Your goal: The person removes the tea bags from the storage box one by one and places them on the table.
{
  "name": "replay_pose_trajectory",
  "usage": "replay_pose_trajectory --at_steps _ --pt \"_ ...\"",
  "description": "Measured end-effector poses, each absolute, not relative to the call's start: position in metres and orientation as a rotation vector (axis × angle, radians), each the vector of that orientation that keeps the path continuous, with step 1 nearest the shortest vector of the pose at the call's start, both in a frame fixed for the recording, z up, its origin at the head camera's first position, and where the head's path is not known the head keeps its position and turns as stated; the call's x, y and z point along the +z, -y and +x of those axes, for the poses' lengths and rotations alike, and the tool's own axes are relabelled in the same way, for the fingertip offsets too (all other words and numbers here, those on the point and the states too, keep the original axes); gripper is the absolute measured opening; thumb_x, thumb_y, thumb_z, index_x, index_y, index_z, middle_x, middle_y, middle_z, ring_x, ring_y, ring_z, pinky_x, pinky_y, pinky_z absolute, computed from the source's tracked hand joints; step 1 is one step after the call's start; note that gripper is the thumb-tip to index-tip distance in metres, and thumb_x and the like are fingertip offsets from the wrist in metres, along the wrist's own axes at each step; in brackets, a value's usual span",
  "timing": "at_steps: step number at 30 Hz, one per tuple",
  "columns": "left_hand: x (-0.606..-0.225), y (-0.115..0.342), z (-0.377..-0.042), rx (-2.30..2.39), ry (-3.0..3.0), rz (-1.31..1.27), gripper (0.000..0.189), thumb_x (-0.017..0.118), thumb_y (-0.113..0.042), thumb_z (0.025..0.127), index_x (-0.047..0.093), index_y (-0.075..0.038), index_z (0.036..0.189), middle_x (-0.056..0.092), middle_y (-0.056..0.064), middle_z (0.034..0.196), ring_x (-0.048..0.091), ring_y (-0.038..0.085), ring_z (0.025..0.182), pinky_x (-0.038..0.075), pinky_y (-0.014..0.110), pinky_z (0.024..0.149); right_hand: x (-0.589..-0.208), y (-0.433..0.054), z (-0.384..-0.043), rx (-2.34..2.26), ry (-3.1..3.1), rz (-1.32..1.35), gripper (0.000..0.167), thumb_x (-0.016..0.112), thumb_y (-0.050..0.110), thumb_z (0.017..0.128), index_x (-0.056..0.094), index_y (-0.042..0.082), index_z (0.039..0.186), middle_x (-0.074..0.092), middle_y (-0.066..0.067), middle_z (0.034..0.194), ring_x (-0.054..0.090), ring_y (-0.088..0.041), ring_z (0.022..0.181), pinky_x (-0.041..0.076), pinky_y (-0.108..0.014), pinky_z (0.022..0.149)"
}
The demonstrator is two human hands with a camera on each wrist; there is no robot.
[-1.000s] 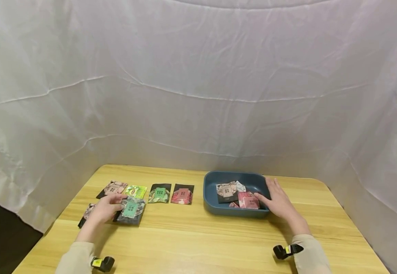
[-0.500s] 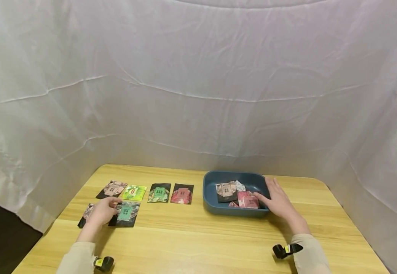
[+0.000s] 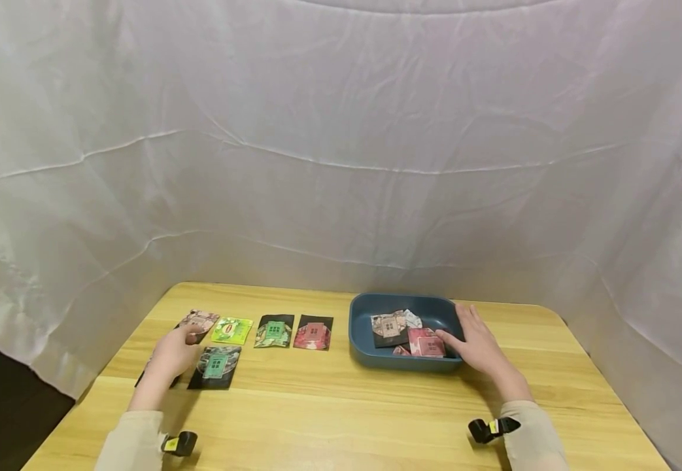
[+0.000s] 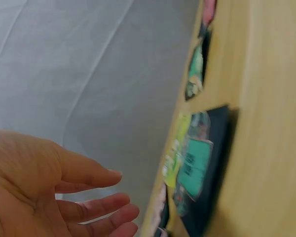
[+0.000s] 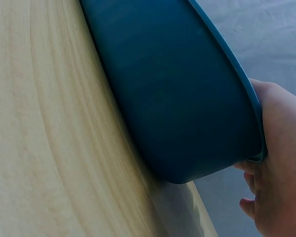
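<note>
My left hand point(image 3: 174, 353) is over the left group of tea sachets. Its fingers are loosely bent and hold nothing, and daylight shows between them and the sachets in the left wrist view. Just right of it lies a black sachet with a teal label point(image 3: 215, 367). Behind that are a yellow-green sachet point(image 3: 231, 330) and a pink-brown one point(image 3: 199, 319), partly covered by the fingers. Another sachet is mostly hidden under the hand. My right hand point(image 3: 482, 343) holds the right end of a dark blue plastic bin point(image 5: 177, 94), thumb over the rim and fingers along the outside.
A black sachet with a green label point(image 3: 273, 331) and one with a red label point(image 3: 314, 333) lie in the back row. Inside the bin are several sachets, among them a pink one point(image 3: 426, 343) and a brown-labelled one point(image 3: 389, 328). A pale curtain point(image 3: 341, 196) surrounds the wooden table point(image 3: 317, 418).
My left hand has set the teal-labelled sachet down in front of the yellow-green one, let go and drawn back to the left. The right hand stays on the bin.
</note>
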State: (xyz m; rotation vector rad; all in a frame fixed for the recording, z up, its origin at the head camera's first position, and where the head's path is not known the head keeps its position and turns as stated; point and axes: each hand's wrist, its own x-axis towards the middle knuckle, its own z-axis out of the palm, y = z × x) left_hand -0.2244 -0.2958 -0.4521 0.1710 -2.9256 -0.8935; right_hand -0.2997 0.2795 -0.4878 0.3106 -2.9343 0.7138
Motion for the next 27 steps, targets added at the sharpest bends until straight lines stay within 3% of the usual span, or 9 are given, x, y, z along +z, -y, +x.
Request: replay_pose_trajectory --at_steps 11,27 --pt "-0.426 0.273 -0.225 -0.914 2.865 0.031 0.042 0.056 -0.012 0.095 0.052 0.006 0.133 0.059 0.034 0.122 0.057 0.049 0.11 0.052 0.055 0.083 -0.488 -0.279 -0.299 0.693 2.928 0.313 0.094 0.052 0.058 0.093 0.013 -0.003 0.154 0.015 -0.029 0.159 0.008 -0.049 0.147 0.014 -0.07 0.113" --pt "-0.412 0.22 -0.25 -1.093 2.78 -0.043 0.045 0.056 -0.018 0.097 0.051 -0.001 0.138 0.058 0.029 0.128 0.059 0.044 0.113 0.053 0.051 0.086 -0.485 -0.278 -0.298 0.698 2.931 0.315 0.094 0.052 0.057 0.093 0.014 -0.003 0.154 0.015 -0.029 0.159 0.008 -0.048 0.147 0.014 -0.069 0.114"
